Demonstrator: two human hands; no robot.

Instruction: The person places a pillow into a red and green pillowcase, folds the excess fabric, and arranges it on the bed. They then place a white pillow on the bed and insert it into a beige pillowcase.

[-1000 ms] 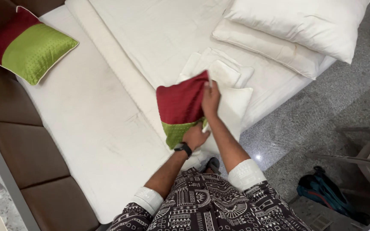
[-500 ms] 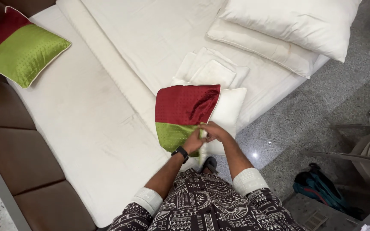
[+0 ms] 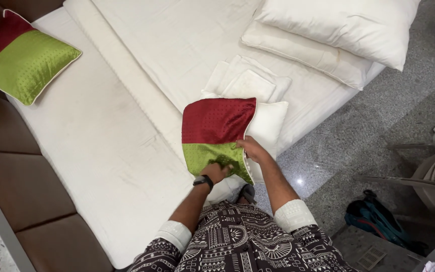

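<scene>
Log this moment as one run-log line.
left hand: on red-green cushion cover | right hand: grips cover edge | white insert: partly inside | bed: beneath

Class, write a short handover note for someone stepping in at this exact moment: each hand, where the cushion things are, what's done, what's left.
Left hand: pressed on the green lower part of the red and green cushion cover.
Right hand: gripping the cover's right edge, beside the white insert pillow.
Where: both lie at the near edge of the white bed. A finished matching cushion sits at the far left.
Done: cover pulled partly over the insert.
Left: white insert still sticks out on the right; how far in it is cannot be told.
</scene>
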